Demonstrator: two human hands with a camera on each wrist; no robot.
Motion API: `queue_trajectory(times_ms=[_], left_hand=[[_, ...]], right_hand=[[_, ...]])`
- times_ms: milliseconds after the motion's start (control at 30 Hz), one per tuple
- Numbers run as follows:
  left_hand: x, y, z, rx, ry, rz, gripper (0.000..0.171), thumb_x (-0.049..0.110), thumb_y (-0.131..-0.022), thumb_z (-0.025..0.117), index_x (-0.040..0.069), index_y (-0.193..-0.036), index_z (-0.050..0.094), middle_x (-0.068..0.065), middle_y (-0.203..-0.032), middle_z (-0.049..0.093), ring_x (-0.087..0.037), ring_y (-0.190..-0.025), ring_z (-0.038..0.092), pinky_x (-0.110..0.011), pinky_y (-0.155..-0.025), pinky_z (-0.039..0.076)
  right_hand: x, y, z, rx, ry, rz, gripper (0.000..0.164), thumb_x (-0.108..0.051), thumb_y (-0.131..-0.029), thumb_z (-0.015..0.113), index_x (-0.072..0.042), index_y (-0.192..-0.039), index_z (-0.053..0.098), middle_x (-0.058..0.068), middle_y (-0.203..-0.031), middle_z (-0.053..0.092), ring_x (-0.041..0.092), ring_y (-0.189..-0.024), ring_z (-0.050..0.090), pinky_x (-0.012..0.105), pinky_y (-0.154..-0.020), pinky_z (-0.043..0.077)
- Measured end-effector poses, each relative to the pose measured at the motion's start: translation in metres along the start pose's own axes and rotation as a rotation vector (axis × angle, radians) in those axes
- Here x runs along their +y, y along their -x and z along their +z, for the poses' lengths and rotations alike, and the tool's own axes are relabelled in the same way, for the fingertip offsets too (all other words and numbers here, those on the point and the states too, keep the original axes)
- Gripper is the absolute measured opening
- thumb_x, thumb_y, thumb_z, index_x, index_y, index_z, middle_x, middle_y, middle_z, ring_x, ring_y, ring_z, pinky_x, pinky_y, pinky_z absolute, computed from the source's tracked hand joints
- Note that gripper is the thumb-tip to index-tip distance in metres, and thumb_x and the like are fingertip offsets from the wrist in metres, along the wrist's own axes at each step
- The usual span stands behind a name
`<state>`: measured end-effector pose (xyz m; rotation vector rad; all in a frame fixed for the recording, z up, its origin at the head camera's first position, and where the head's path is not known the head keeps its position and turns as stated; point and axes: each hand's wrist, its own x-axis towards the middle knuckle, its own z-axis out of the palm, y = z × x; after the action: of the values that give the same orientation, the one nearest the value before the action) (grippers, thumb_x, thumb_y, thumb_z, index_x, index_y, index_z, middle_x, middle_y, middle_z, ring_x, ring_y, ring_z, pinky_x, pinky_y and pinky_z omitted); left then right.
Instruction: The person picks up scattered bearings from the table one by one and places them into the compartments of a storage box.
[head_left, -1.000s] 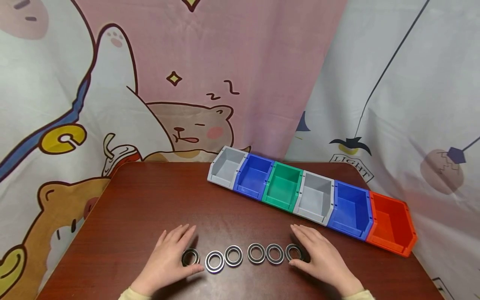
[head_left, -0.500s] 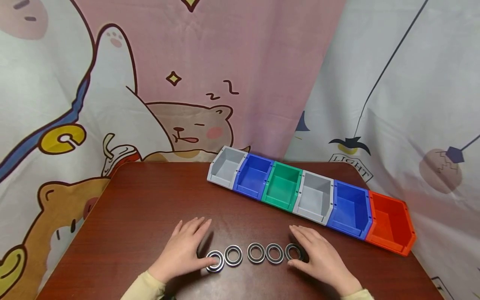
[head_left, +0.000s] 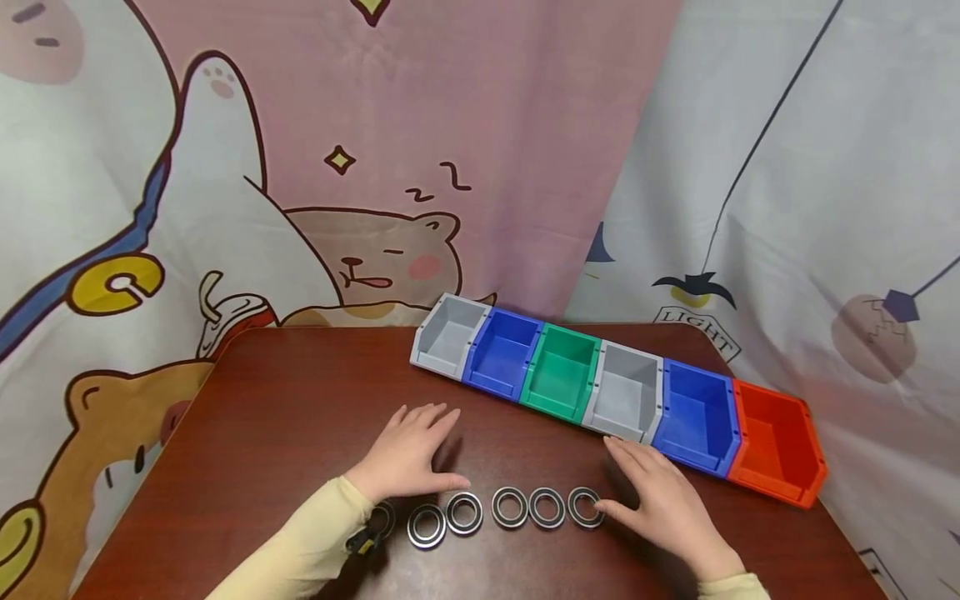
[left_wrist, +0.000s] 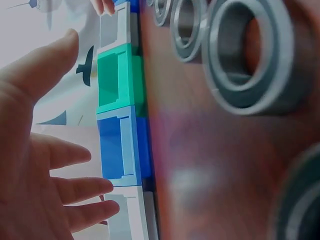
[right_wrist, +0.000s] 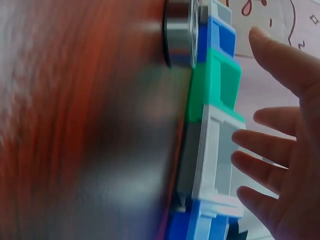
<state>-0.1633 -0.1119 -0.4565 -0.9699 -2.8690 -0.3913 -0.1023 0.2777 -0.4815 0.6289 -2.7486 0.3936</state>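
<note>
Several metal ball bearings lie flat in a loose row on the brown table, such as a bearing [head_left: 412, 527] left of the middle. My left hand [head_left: 408, 454] hovers empty above and behind the row's left part, fingers extended and thumb spread. Its wrist partly hides the leftmost bearing [head_left: 389, 518]. My right hand [head_left: 660, 504] is also empty, its fingers spread, right of the row. The thumb tip overlaps the edge of the rightmost bearing [head_left: 573, 507] in the head view; contact is unclear. Large bearings [left_wrist: 282, 55] stand out close up in the left wrist view.
Joined bins run diagonally behind the hands: a grey bin [head_left: 452, 337] at the far left, then blue, a green bin [head_left: 562, 375], grey, blue, and a red bin [head_left: 776, 446] at the right. A patterned curtain [head_left: 525, 167] hangs behind the table [head_left: 300, 400].
My left hand has moved right and away from me, over the row, and its sleeve now shows more. Lately the right hand has shifted slightly right and forward. The bearings stay in place.
</note>
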Motion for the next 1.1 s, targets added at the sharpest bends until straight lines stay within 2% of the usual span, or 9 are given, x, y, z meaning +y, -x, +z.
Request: queue_trajectory(times_ms=[233, 433, 667, 833, 1100], left_hand=[[-0.003, -0.032, -0.004, -0.014, 0.019, -0.064, 0.098, 0.073, -0.076, 0.065, 0.005, -0.145, 0.049, -0.018, -0.141, 0.052, -0.036, -0.129, 0.049, -0.060, -0.106, 0.033], [-0.008, -0.053, -0.004, -0.026, 0.027, -0.113, 0.098, 0.072, -0.078, 0.065, 0.003, -0.145, 0.049, -0.018, -0.140, 0.053, -0.034, -0.128, 0.050, -0.053, -0.106, 0.037], [-0.015, -0.076, -0.004, -0.014, 0.080, -0.174, 0.093, 0.065, -0.080, 0.068, 0.002, -0.145, 0.048, -0.018, -0.140, 0.054, -0.033, -0.126, 0.053, -0.048, -0.104, 0.042], [-0.021, -0.089, -0.001, 0.010, 0.166, -0.231, 0.086, 0.056, -0.081, 0.073, 0.002, -0.143, 0.050, -0.018, -0.135, 0.057, -0.032, -0.122, 0.056, -0.048, -0.100, 0.046], [-0.029, -0.101, 0.005, 0.071, 0.240, -0.299, 0.080, 0.049, -0.082, 0.075, -0.003, -0.138, 0.052, -0.021, -0.132, 0.057, -0.034, -0.118, 0.057, -0.048, -0.099, 0.046]], right_hand=[[0.013, 0.000, -0.012, 0.055, 0.014, 0.121, 0.083, -0.045, -0.072, 0.085, -0.002, -0.137, 0.056, 0.019, -0.133, 0.058, 0.041, -0.124, 0.049, 0.063, -0.098, 0.039], [0.029, 0.001, -0.021, 0.116, 0.044, 0.203, 0.084, -0.040, -0.071, 0.086, -0.002, -0.139, 0.054, 0.025, -0.135, 0.055, 0.045, -0.125, 0.046, 0.067, -0.097, 0.036], [0.056, 0.005, -0.029, 0.214, 0.077, 0.364, 0.083, -0.029, -0.074, 0.082, 0.004, -0.141, 0.048, 0.032, -0.139, 0.046, 0.051, -0.127, 0.039, 0.067, -0.107, 0.024], [0.072, 0.010, -0.029, 0.203, 0.085, 0.476, 0.082, -0.029, -0.078, 0.078, 0.006, -0.144, 0.042, 0.035, -0.141, 0.040, 0.054, -0.129, 0.034, 0.069, -0.105, 0.024], [0.088, 0.014, -0.029, 0.172, 0.062, 0.592, 0.085, -0.029, -0.084, 0.073, 0.010, -0.147, 0.032, 0.040, -0.145, 0.029, 0.059, -0.131, 0.027, 0.071, -0.104, 0.023]])
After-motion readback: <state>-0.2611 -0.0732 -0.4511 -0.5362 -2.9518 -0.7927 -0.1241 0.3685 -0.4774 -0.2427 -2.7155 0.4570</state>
